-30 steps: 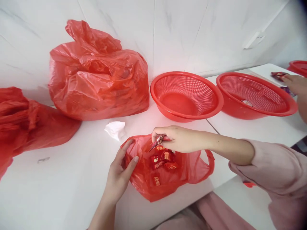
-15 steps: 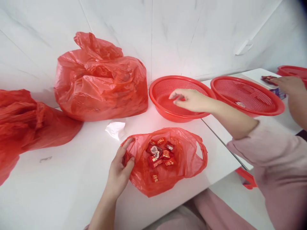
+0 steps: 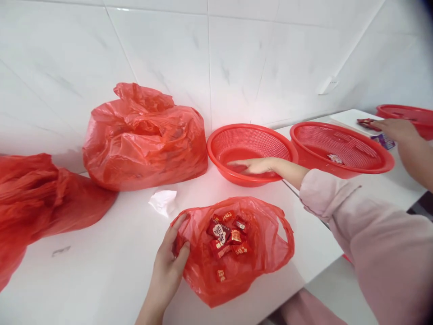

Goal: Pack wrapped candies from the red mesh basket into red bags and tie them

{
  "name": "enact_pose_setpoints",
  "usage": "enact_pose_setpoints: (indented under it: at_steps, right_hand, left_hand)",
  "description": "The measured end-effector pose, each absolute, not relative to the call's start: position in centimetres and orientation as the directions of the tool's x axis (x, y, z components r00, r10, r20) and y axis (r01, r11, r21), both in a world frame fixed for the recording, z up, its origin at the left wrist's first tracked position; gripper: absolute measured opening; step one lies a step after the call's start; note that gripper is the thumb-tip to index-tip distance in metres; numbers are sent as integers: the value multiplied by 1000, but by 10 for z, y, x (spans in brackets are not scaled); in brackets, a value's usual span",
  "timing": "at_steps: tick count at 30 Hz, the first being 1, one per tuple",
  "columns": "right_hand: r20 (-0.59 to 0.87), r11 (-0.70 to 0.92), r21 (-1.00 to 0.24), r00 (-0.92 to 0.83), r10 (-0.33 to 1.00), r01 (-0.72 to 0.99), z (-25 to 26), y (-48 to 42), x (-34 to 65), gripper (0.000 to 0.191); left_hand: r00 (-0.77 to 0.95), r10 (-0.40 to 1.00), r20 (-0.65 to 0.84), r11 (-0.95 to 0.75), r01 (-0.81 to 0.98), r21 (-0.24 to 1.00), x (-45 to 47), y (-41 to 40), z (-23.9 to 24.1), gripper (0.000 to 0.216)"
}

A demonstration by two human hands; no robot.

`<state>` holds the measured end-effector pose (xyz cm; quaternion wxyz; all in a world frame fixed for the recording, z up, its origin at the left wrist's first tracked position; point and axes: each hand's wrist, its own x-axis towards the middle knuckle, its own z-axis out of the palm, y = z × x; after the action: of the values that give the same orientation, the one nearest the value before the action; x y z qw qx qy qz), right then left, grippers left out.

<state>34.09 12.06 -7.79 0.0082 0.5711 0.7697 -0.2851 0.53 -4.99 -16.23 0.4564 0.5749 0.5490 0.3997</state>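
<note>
My left hand (image 3: 171,255) grips the left rim of an open red plastic bag (image 3: 237,289), thumb inside and fingers outside. Several small wrapped candies (image 3: 221,230) in red packaging lie at the bottom of this bag. Beyond it, my right hand (image 3: 255,166) reaches into a round red mesh basket (image 3: 250,180), palm down with fingers stretched out. No object shows in that hand. The fingertips are low in the basket; whether they touch its floor I cannot tell.
Two full red plastic bags (image 3: 145,144) stand at the left against the tiled wall. A white paper scrap (image 3: 164,202) lies behind the open bag. At the right are a second red basket (image 3: 341,169) holding a small white packet (image 3: 335,159), and another person's hand (image 3: 399,131) by red packets.
My right hand has gone down into the basket and its fingers have straightened. My left hand keeps its hold on the bag. The view has tilted upward slightly.
</note>
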Motion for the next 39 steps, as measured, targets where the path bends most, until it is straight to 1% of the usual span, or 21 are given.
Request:
enact_pose_setpoints:
  at_steps: [2, 4, 6, 7, 8, 10, 12, 15, 18, 20, 22, 24, 26, 28, 29, 31, 32, 34, 36, 37, 39]
  right_hand:
    - [-199, 239, -421, -346, 917, 875, -68, 116, 346, 64]
    - [-83, 238, -414, -297, 951, 879, -61, 98, 351, 62]
    - [-65, 253, -438, -311, 948, 862, -64, 65, 351, 59]
    - [-74, 297, -420, -359, 931, 857, -71, 44, 348, 58]
    - [-7, 330, -365, -357, 934, 871, -80, 24, 343, 58]
    - [196, 309, -223, -268, 943, 925, -106, -15, 329, 45]
    - [320, 307, -182, -239, 917, 934, -131, -41, 315, 46]
    - [398, 284, -183, -193, 897, 941, -151, -50, 306, 51]
    - [408, 238, -180, -147, 901, 955, -144, -35, 312, 49]
    - [446, 239, -223, -119, 887, 945, -129, -25, 315, 44]
    - [513, 304, -347, -92, 853, 887, -111, -26, 311, 37]
    - [547, 405, -483, -93, 832, 776, -96, -39, 301, 32]
    - [515, 460, -536, -158, 843, 708, -88, -58, 292, 33]
    - [437, 446, -498, -230, 870, 744, -90, -76, 291, 44]
    - [394, 412, -471, -231, 889, 780, -95, -84, 295, 51]
    - [311, 278, -463, -139, 940, 842, -111, -95, 309, 59]
    - [251, 186, -496, -65, 966, 848, -118, -100, 317, 60]
    - [56, -7, -598, 51, 997, 802, -130, -110, 332, 58]
    - [-159, -170, -697, 82, 984, 696, -131, -118, 340, 52]
    - [-225, -220, -742, 74, 972, 633, -128, -122, 340, 49]
    - [-237, -235, -830, 61, 970, 506, -114, -124, 334, 48]
  left_hand:
    - [76, 997, -34, 13, 261, 965, 5, -50, -163, 58]
    - [61, 998, -25, 8, 262, 965, 5, -50, -163, 56]
    - [43, 999, -32, 20, 271, 962, 5, -51, -162, 57]
    - [38, 998, -40, 28, 278, 960, 5, -51, -163, 57]
    - [35, 998, -47, 35, 283, 958, 6, -52, -163, 57]
    - [25, 999, -48, 38, 289, 957, 7, -53, -164, 57]
    - [17, 999, -28, 22, 293, 956, 8, -53, -166, 56]
    - [21, 1000, -13, 6, 305, 952, 8, -52, -168, 55]
    - [7, 999, -48, 43, 311, 949, 10, -51, -164, 55]
    - [-22, 997, -69, 72, 307, 949, 13, -53, -157, 54]
    - [-60, 997, -46, 63, 313, 948, 18, -56, -148, 51]
    - [-78, 997, 26, 4, 359, 933, 21, -61, -141, 46]
    - [-74, 991, 112, -69, 438, 896, 22, -68, -136, 43]
    - [-64, 987, 148, -94, 514, 853, 19, -77, -134, 42]
    - [-70, 988, 141, -81, 541, 837, 17, -82, -134, 41]
    - [-100, 990, 101, -26, 572, 820, 13, -94, -135, 36]
    - [-123, 989, 85, 1, 574, 819, 12, -100, -135, 32]
    - [-177, 981, 84, 28, 550, 835, 10, -111, -136, 30]
    - [-247, 966, 79, 57, 498, 866, 10, -120, -134, 39]
    - [-270, 961, 58, 79, 469, 880, 11, -121, -132, 46]
    - [-260, 965, -15, 133, 443, 886, 12, -121, -129, 52]
